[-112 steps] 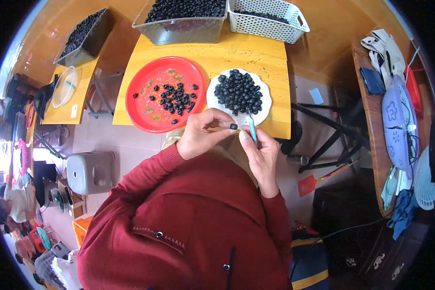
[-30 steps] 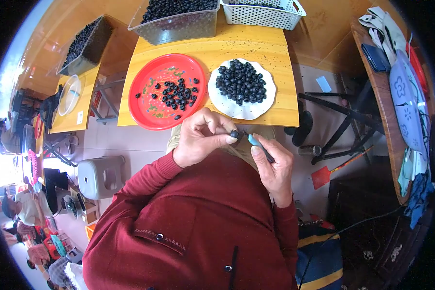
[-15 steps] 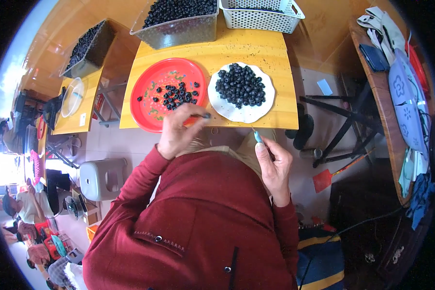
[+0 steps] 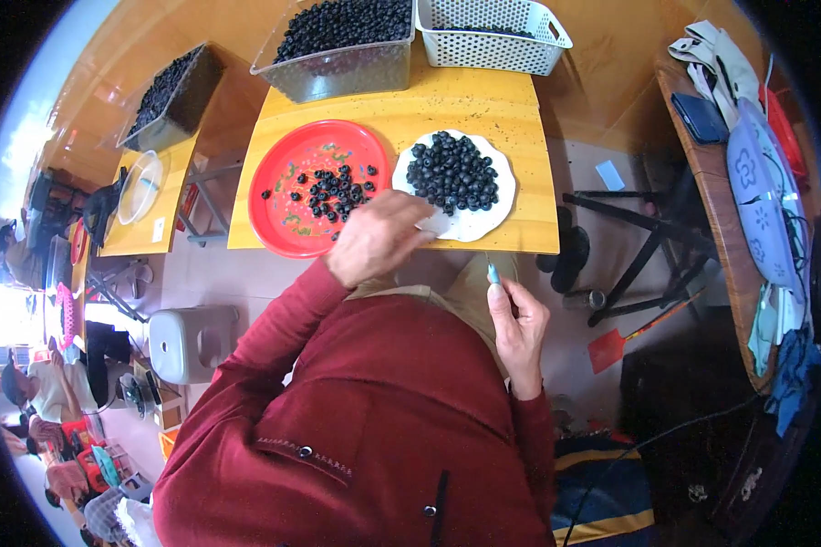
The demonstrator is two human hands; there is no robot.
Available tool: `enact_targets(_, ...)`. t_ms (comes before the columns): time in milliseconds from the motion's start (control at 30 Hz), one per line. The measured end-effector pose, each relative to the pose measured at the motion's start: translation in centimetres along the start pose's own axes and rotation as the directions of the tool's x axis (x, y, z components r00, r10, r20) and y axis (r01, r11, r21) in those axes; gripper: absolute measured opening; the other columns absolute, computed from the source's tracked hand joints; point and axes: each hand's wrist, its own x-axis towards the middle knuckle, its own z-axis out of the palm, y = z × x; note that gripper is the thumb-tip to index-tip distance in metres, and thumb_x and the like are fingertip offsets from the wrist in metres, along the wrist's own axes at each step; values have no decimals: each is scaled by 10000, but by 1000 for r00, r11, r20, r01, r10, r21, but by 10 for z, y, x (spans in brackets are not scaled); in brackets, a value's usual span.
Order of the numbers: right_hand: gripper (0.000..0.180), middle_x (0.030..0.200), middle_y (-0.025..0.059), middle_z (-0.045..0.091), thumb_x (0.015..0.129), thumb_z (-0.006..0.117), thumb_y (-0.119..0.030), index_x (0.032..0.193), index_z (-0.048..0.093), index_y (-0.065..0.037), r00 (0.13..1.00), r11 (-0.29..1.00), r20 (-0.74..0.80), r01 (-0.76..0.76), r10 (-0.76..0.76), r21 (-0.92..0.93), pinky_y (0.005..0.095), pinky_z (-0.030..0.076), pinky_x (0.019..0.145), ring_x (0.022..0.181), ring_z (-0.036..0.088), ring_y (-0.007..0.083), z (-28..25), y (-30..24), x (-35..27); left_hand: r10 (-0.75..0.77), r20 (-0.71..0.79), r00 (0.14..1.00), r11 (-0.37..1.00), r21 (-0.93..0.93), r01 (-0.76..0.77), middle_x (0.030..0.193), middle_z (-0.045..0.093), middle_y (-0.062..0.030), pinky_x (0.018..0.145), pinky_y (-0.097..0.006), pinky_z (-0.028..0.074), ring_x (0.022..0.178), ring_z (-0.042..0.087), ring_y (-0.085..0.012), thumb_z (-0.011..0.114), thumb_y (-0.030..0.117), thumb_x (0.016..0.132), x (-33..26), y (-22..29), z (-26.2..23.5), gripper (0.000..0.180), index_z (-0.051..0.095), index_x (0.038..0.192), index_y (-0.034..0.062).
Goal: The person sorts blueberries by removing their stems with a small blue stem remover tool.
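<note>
The yellow wooden tabletop point(image 4: 511, 118) carries everything within easy reach of the seated person in a dark red top. At its far edge stand a clear plastic tub point(image 4: 337, 55) heaped with dark round berries and a white perforated basket point(image 4: 493, 36), both cut off by the top of the picture, so their full depth and the basket's contents cannot be made out. Nearer sit a red plate point(image 4: 287, 196) with a thin scatter of berries and a white plate point(image 4: 479, 223) piled with many more; side by side, they seem to keep two lots of fruit apart. The left hand point(image 4: 374, 239) stretches to the gap between the plates, its fingers loosely curled at the white plate's near rim; whether it pinches a berry there cannot be told, since the back of the hand covers the fingertips. The right hand point(image 4: 518, 333) stays low by the lap, closed on a small tool with a light blue handle point(image 4: 493, 272) held upright, clear of the fruit; its working tip is too small to identify
</note>
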Motion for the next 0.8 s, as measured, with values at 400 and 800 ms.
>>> enact_targets(400,304,839,81,710,976,646,-218,1125,699,41,994,996,-56,-89,90,18,275,492,688,779,602,91,-9,14,-17,144,173,974,957,228,-182,1034,649,-70,858,-391,514,980,607,-263,701,332,832,25,0,29,313,672,976,56)
enact_targets(800,331,837,61,692,986,640,-253,1126,698,42,993,993,-50,-109,111,36,269,484,686,776,590,90,-12,21,-19,177,201,964,977,86,-197,1016,650,-84,819,-386,544,978,626,-270,617,96,806,16,11,18,199,658,991,36)
